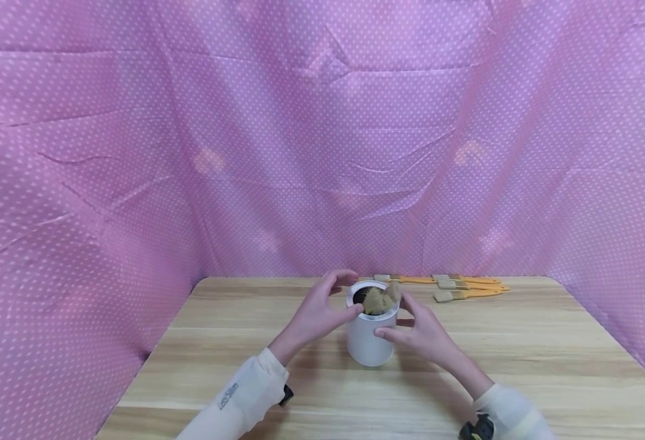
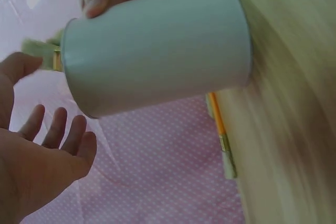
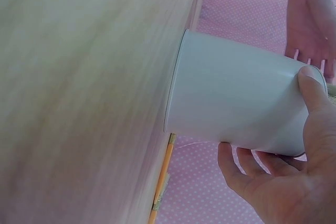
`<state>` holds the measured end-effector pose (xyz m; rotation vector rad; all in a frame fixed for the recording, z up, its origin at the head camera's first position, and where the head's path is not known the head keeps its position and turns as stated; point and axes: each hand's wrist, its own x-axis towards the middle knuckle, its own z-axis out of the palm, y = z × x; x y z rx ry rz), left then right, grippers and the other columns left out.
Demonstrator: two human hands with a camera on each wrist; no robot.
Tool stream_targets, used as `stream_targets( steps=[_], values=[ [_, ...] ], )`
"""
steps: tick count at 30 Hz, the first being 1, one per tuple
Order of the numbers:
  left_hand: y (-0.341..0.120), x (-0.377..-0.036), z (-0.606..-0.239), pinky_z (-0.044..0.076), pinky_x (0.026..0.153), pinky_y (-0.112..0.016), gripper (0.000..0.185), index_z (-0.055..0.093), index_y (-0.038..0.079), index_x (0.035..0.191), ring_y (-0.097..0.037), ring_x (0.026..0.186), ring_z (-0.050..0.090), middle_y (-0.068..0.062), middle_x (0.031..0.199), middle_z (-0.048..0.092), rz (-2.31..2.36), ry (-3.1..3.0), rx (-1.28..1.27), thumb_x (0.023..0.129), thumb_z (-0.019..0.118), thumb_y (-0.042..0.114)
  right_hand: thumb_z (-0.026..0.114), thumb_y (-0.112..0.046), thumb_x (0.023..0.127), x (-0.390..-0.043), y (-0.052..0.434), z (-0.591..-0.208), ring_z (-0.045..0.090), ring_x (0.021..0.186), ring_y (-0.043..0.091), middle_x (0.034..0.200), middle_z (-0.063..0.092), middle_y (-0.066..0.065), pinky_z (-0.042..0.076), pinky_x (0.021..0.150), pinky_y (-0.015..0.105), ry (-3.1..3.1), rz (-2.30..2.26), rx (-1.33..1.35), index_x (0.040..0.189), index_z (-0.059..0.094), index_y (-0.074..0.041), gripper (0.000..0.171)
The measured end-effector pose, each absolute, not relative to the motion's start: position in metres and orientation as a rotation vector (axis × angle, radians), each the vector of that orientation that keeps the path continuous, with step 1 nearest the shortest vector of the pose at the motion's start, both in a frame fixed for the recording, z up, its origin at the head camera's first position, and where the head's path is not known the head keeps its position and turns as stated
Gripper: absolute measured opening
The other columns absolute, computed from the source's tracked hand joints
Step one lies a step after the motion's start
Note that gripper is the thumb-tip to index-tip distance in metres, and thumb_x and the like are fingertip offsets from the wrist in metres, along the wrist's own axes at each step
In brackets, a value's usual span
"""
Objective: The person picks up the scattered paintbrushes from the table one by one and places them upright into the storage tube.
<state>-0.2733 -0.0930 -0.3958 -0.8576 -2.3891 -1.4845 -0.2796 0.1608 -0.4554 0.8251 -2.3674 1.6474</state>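
Observation:
A white cylindrical can stands upright on the wooden table in the head view. Tan brush bristles poke out of its dark mouth, and the left wrist view shows a metal ferrule at the rim. My right hand grips the can near its top, thumb on the near side and fingers around the far side. At the left of the rim is my left hand, fingers loosely bent and spread, the thumb tip right at the bristles. The brush handles are hidden inside the can.
Several paintbrushes with orange handles lie along the back of the wooden table, behind and to the right of the can. A pink dotted curtain hangs behind the table and on both sides.

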Motion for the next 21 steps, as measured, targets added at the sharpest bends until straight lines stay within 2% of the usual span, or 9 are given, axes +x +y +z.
stream_targets(
  steps=[5, 9, 12, 16, 21],
  values=[
    [-0.098, -0.277, -0.408, 0.036, 0.113, -0.048, 0.085, 0.045, 0.017, 0.150, -0.021, 0.133, 0.046, 0.002, 0.143, 0.048, -1.466, -2.471, -0.883, 0.081, 0.087, 0.041, 0.091, -0.033, 0.078, -0.280, 0.161, -0.454, 0.057, 0.123, 0.029, 0.134, 0.061, 0.003, 0.056, 0.091, 0.047, -2.375, 1.651, 0.822, 0.149, 0.046, -0.021, 0.085],
    [-0.097, -0.280, -0.420, 0.033, 0.114, -0.048, 0.099, 0.033, 0.021, 0.158, -0.018, 0.136, 0.042, 0.004, 0.150, 0.043, -1.525, -2.550, -0.868, 0.079, 0.086, 0.050, 0.091, -0.031, 0.078, -0.281, 0.161, -0.455, 0.058, 0.122, 0.030, 0.136, 0.059, 0.006, 0.055, 0.092, 0.048, -2.383, 1.652, 0.848, 0.149, 0.046, -0.020, 0.085],
    [-0.095, -0.281, -0.430, 0.034, 0.113, -0.052, 0.100, 0.028, 0.023, 0.161, -0.021, 0.137, 0.042, 0.004, 0.154, 0.040, -1.616, -2.575, -0.828, 0.082, 0.085, 0.049, 0.091, -0.028, 0.079, -0.282, 0.161, -0.457, 0.058, 0.121, 0.031, 0.138, 0.057, 0.008, 0.055, 0.092, 0.046, -2.405, 1.629, 0.934, 0.153, 0.040, -0.018, 0.091],
    [-0.090, -0.285, -0.438, 0.034, 0.112, -0.057, 0.098, 0.029, 0.024, 0.160, -0.028, 0.137, 0.043, 0.003, 0.153, 0.042, -1.715, -2.542, -0.797, 0.082, 0.085, 0.044, 0.090, -0.027, 0.079, -0.283, 0.164, -0.460, 0.055, 0.125, 0.030, 0.144, 0.052, 0.009, 0.054, 0.095, 0.046, -2.425, 1.583, 1.030, 0.160, 0.028, -0.018, 0.102],
    [-0.093, -0.291, -0.442, 0.041, 0.109, -0.046, 0.093, 0.036, 0.030, 0.156, -0.023, 0.133, 0.047, 0.006, 0.145, 0.050, -1.765, -2.506, -0.784, 0.080, 0.088, 0.041, 0.089, -0.029, 0.081, -0.285, 0.167, -0.459, 0.052, 0.129, 0.029, 0.147, 0.051, 0.008, 0.052, 0.097, 0.048, -2.470, 1.477, 1.071, 0.159, 0.029, -0.016, 0.099]
  ],
)
